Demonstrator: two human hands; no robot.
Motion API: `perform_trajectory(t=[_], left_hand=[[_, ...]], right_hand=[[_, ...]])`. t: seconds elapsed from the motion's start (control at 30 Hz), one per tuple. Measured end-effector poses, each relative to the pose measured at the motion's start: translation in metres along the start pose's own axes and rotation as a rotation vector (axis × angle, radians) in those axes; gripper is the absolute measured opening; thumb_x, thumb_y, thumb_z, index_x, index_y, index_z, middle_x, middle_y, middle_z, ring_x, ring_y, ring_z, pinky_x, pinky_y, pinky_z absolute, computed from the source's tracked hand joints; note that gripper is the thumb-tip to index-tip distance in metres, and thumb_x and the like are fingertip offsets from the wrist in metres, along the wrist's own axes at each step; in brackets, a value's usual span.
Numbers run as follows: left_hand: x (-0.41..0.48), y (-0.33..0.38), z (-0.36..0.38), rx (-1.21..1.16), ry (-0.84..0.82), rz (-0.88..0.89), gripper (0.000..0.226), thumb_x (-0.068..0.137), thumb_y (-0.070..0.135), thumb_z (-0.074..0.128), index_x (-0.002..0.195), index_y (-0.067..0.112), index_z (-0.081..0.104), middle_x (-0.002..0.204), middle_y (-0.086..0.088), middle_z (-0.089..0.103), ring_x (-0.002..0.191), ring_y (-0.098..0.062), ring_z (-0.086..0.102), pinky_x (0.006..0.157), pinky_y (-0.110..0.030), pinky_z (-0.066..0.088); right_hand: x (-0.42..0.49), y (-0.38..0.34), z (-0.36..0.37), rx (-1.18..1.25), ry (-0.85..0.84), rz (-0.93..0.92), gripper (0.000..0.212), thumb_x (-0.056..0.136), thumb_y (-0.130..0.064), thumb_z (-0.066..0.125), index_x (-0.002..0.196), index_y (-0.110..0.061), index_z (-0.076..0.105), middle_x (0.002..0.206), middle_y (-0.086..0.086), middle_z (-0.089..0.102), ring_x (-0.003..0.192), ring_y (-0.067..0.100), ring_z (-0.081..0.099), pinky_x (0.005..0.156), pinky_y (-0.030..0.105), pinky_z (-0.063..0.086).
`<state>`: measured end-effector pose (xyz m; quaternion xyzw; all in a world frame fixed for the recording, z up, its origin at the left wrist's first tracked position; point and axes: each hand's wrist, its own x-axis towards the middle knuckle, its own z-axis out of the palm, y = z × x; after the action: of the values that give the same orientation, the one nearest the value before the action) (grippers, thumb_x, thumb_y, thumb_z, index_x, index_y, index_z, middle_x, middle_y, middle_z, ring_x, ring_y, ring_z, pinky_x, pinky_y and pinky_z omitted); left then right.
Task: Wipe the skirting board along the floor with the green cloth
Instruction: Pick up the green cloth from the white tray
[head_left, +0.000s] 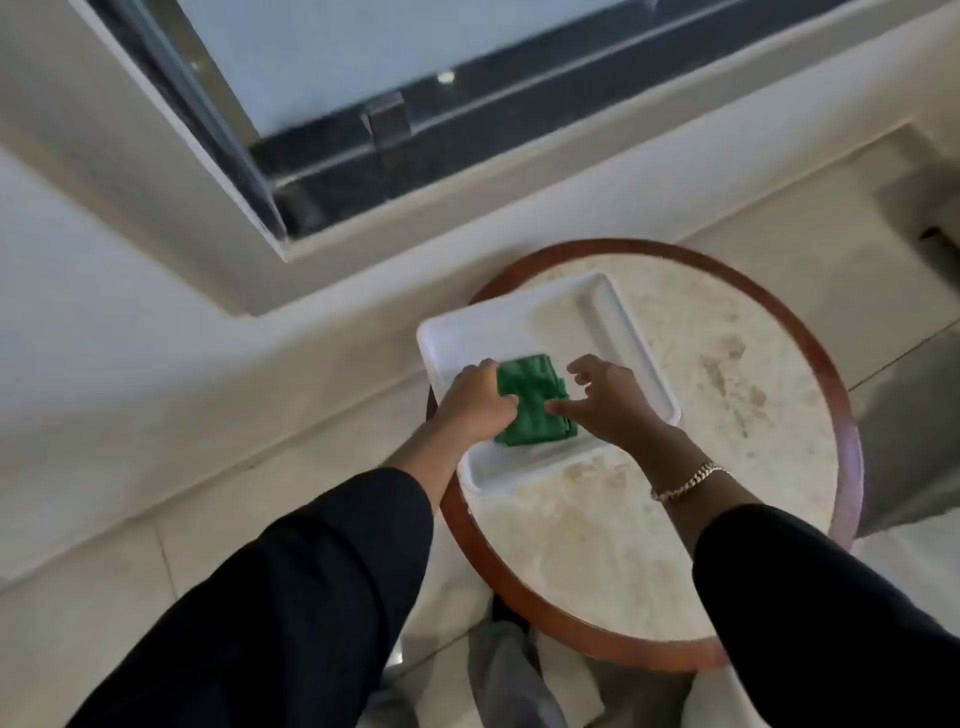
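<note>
One folded green cloth lies in one white tray on one round marble-topped table; my left hand grips its edge; my right hand hovers just beside, fingers spread loose; one skirting board runs below the wall

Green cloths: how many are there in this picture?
1. The folded green cloth lies in the white rectangular tray on the round marble-topped table, gripped by the left hand. None other shows, though the sleeves hide some floor.

Round marble table, tiled floor, window.
</note>
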<state>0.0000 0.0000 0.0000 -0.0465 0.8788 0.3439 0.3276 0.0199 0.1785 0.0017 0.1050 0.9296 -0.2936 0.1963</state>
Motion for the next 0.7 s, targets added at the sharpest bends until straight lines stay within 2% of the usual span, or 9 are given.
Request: perform_trajectory(t=[0.07, 0.13, 0.2, 0.3, 0.33, 0.4, 0.47, 0.57, 0.7], left_hand=[[0.012, 0.001, 0.014, -0.067, 0.041, -0.113, 0.066, 0.089, 0.019, 0.059, 0.148, 0.008, 0.030, 0.141, -0.016, 0.045, 0.121, -0.032, 0.053, 0.081, -0.034, 0.045], [0.018, 0.000, 0.028, -0.149, 0.072, -0.215, 0.073, 0.085, 0.015, 0.060, 0.149, 0.009, 0.025, 0.140, -0.017, 0.045, 0.122, -0.034, 0.053, 0.088, -0.039, 0.052], [0.022, -0.002, 0.039, -0.221, 0.084, -0.267, 0.076, 0.082, 0.009, 0.061, 0.148, 0.012, 0.023, 0.137, -0.018, 0.048, 0.120, -0.035, 0.055, 0.092, -0.042, 0.055], [0.019, -0.003, 0.042, -0.340, 0.121, -0.245, 0.068, 0.081, -0.001, 0.060, 0.140, 0.016, 0.030, 0.126, -0.014, 0.055, 0.101, -0.026, 0.058, 0.069, -0.032, 0.057], [0.015, -0.004, 0.041, -0.374, 0.129, -0.227, 0.065, 0.082, -0.003, 0.059, 0.138, 0.017, 0.033, 0.123, -0.012, 0.056, 0.094, -0.021, 0.056, 0.061, -0.025, 0.053], [0.001, -0.003, 0.034, -0.422, 0.154, -0.193, 0.062, 0.083, -0.003, 0.060, 0.137, 0.018, 0.037, 0.117, -0.009, 0.057, 0.086, -0.015, 0.055, 0.053, -0.018, 0.044], [-0.017, -0.005, 0.024, -0.463, 0.195, -0.167, 0.062, 0.083, -0.001, 0.061, 0.137, 0.020, 0.040, 0.109, -0.005, 0.058, 0.083, -0.013, 0.056, 0.055, -0.017, 0.043], [-0.058, -0.015, 0.000, -0.566, 0.271, -0.126, 0.060, 0.082, 0.000, 0.063, 0.135, 0.022, 0.044, 0.103, -0.001, 0.060, 0.083, -0.010, 0.059, 0.061, -0.018, 0.048], [-0.114, -0.056, -0.034, -0.654, 0.337, -0.090, 0.060, 0.081, 0.001, 0.066, 0.134, 0.024, 0.048, 0.103, -0.001, 0.061, 0.087, -0.012, 0.061, 0.060, -0.015, 0.047]], right_hand=[[0.012, 0.006, 0.012, 0.000, -0.049, 0.062, 0.069, 0.071, -0.042, 0.079, 0.127, -0.013, 0.051, 0.117, 0.010, 0.064, 0.103, 0.024, 0.060, 0.080, 0.032, 0.050], [0.015, 0.008, 0.025, -0.002, -0.081, 0.089, 0.071, 0.073, -0.040, 0.078, 0.130, -0.011, 0.046, 0.118, 0.013, 0.063, 0.105, 0.029, 0.060, 0.085, 0.039, 0.053], [0.020, 0.010, 0.036, -0.008, -0.052, 0.093, 0.066, 0.075, -0.034, 0.077, 0.129, -0.011, 0.046, 0.117, 0.013, 0.064, 0.106, 0.031, 0.061, 0.088, 0.040, 0.053], [0.020, 0.008, 0.041, 0.025, 0.007, 0.109, 0.058, 0.077, -0.022, 0.074, 0.129, -0.014, 0.051, 0.113, 0.012, 0.067, 0.102, 0.031, 0.062, 0.084, 0.038, 0.053], [0.017, 0.006, 0.040, 0.049, 0.027, 0.113, 0.055, 0.077, -0.020, 0.074, 0.128, -0.015, 0.053, 0.111, 0.011, 0.069, 0.100, 0.030, 0.062, 0.081, 0.037, 0.053], [0.004, -0.003, 0.035, 0.085, 0.074, 0.105, 0.051, 0.077, -0.017, 0.073, 0.126, -0.017, 0.057, 0.108, 0.007, 0.070, 0.096, 0.027, 0.063, 0.075, 0.031, 0.050], [-0.013, -0.017, 0.030, 0.120, 0.127, 0.086, 0.048, 0.077, -0.016, 0.072, 0.124, -0.019, 0.059, 0.106, 0.005, 0.071, 0.092, 0.024, 0.064, 0.073, 0.029, 0.048], [-0.050, -0.051, 0.026, 0.215, 0.191, 0.035, 0.046, 0.077, -0.014, 0.072, 0.121, -0.020, 0.061, 0.106, 0.004, 0.071, 0.086, 0.021, 0.065, 0.078, 0.036, 0.055], [-0.099, -0.100, 0.046, 0.317, 0.191, -0.034, 0.046, 0.076, -0.011, 0.074, 0.119, -0.021, 0.063, 0.098, -0.001, 0.069, 0.080, 0.018, 0.067, 0.077, 0.042, 0.059]])
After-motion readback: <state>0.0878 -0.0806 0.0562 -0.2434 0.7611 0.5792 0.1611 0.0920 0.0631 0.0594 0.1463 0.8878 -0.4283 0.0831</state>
